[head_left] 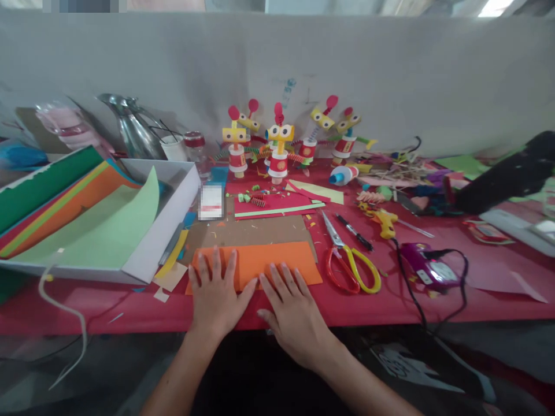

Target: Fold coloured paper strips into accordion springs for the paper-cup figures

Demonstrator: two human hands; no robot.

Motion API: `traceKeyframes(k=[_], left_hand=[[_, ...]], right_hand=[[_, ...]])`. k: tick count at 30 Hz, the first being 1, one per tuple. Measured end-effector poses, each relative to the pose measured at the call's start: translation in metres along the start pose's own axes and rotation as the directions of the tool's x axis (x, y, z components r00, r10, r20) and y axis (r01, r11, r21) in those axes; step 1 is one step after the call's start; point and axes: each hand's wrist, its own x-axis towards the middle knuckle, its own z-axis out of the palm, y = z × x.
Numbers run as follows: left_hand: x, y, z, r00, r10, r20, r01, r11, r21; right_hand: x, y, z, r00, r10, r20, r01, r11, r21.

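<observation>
An orange sheet of paper (277, 260) lies crosswise near the table's front edge, partly over a brown board (260, 230). My left hand (214, 294) rests flat on its left part, fingers spread. Flat on the paper's lower middle lie the fingers of my right hand (292, 309), with the thumb off its near edge. Scissors (347, 260) with one red and one yellow handle lie just right of the paper, blades pointing away. A black pen (354, 231) is beside them.
At left stands a white box (160, 231) of coloured sheets, with a yellow-handled cutter (173, 254) alongside. Several paper-cup figures (277, 164) line the wall. To the right are a yellow glue gun (385, 222), a purple device (431, 266) with a black cord, and paper scraps.
</observation>
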Motion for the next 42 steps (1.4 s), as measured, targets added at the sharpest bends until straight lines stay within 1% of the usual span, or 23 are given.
traceKeyframes(k=[4, 7, 9, 11, 12, 13, 14, 16, 17, 18, 20, 21, 23, 26, 28, 31, 33, 34, 35, 36, 38, 40, 42], left_hand=[[0.0, 0.0, 0.0, 1.0, 0.009, 0.007, -0.009, 1.0, 0.007], [0.0, -0.004, 0.003, 1.0, 0.025, 0.002, -0.025, 1.0, 0.017], [-0.001, -0.009, 0.006, 0.998, 0.066, -0.015, -0.066, 0.998, 0.02], [-0.003, -0.012, 0.005, 0.99, 0.126, -0.066, -0.125, 0.992, 0.015], [-0.006, -0.013, 0.004, 0.98, 0.177, -0.096, -0.176, 0.984, 0.011], [-0.009, -0.012, 0.001, 0.961, 0.251, -0.113, -0.252, 0.968, 0.008], [-0.012, -0.011, -0.002, 0.935, 0.337, -0.113, -0.339, 0.941, 0.005], [-0.02, -0.008, -0.01, 0.86, 0.508, -0.054, -0.509, 0.861, -0.011], [-0.023, -0.008, -0.013, 0.837, 0.547, -0.02, -0.548, 0.836, -0.019], [-0.026, -0.01, -0.015, 0.83, 0.557, 0.005, -0.557, 0.83, -0.024], [-0.03, -0.021, -0.017, 0.849, 0.528, 0.024, -0.528, 0.849, -0.019], [-0.032, -0.03, -0.017, 0.859, 0.512, 0.025, -0.512, 0.859, -0.015], [-0.035, -0.052, -0.015, 0.863, 0.504, 0.026, -0.504, 0.863, -0.012], [-0.041, -0.079, -0.012, 0.899, 0.438, -0.018, -0.438, 0.899, 0.008], [-0.047, -0.085, -0.012, 0.93, 0.36, -0.07, -0.358, 0.933, 0.037], [-0.05, -0.077, -0.019, 0.967, 0.219, -0.13, -0.211, 0.975, 0.069], [-0.042, -0.065, -0.025, 0.977, 0.155, -0.144, -0.146, 0.987, 0.068], [-0.035, -0.058, -0.028, 0.979, 0.148, -0.143, -0.141, 0.988, 0.057], [-0.025, -0.051, -0.03, 0.978, 0.158, -0.137, -0.155, 0.987, 0.035], [-0.012, -0.044, -0.032, 0.975, 0.195, -0.11, -0.196, 0.981, 0.003], [0.019, -0.031, -0.034, 0.959, 0.283, -0.027, -0.284, 0.956, -0.078], [0.051, -0.018, -0.035, 0.94, 0.33, 0.085, -0.317, 0.939, -0.135], [0.077, -0.009, -0.036, 0.915, 0.354, 0.196, -0.335, 0.934, -0.123]], right_hand=[[-0.016, 0.03, -0.003, 0.998, 0.06, 0.008, -0.059, 0.997, -0.058], [-0.028, 0.05, -0.007, 0.995, 0.098, 0.007, -0.096, 0.99, -0.103], [-0.032, 0.055, -0.008, 0.993, 0.114, 0.002, -0.113, 0.985, -0.13], [-0.033, 0.055, -0.007, 0.993, 0.117, -0.008, -0.116, 0.982, -0.151], [-0.033, 0.055, -0.006, 0.993, 0.114, -0.016, -0.115, 0.981, -0.157], [-0.033, 0.053, -0.005, 0.993, 0.113, -0.027, -0.116, 0.98, -0.16], [-0.033, 0.052, -0.004, 0.993, 0.113, -0.041, -0.118, 0.98, -0.161], [-0.032, 0.051, -0.001, 0.991, 0.113, -0.068, -0.123, 0.979, -0.161], [-0.032, 0.051, 0.0, 0.991, 0.112, -0.077, -0.123, 0.979, -0.163], [-0.032, 0.051, 0.0, 0.991, 0.108, -0.081, -0.12, 0.979, -0.166], [-0.031, 0.053, 0.001, 0.992, 0.096, -0.085, -0.109, 0.979, -0.172], [-0.031, 0.053, 0.002, 0.992, 0.089, -0.086, -0.103, 0.98, -0.171], [-0.031, 0.054, 0.002, 0.992, 0.079, -0.094, -0.094, 0.983, -0.159], [-0.031, 0.054, 0.002, 0.992, 0.079, -0.102, -0.093, 0.985, -0.148], [-0.03, 0.053, 0.001, 0.991, 0.093, -0.1, -0.107, 0.983, -0.148], [-0.028, 0.052, -0.003, 0.988, 0.129, -0.087, -0.139, 0.983, -0.121], [-0.027, 0.054, -0.008, 0.985, 0.151, -0.079, -0.157, 0.985, -0.069], [-0.026, 0.056, -0.009, 0.983, 0.167, -0.08, -0.17, 0.985, -0.031], [-0.026, 0.057, -0.011, 0.978, 0.188, -0.087, -0.187, 0.982, 0.01], [-0.026, 0.058, -0.011, 0.972, 0.212, -0.101, -0.208, 0.977, 0.053], [-0.026, 0.059, -0.011, 0.953, 0.266, -0.143, -0.248, 0.96, 0.128], [-0.027, 0.059, -0.008, 0.933, 0.309, -0.186, -0.277, 0.944, 0.182], [-0.028, 0.058, -0.004, 0.918, 0.327, -0.225, -0.281, 0.936, 0.213]])
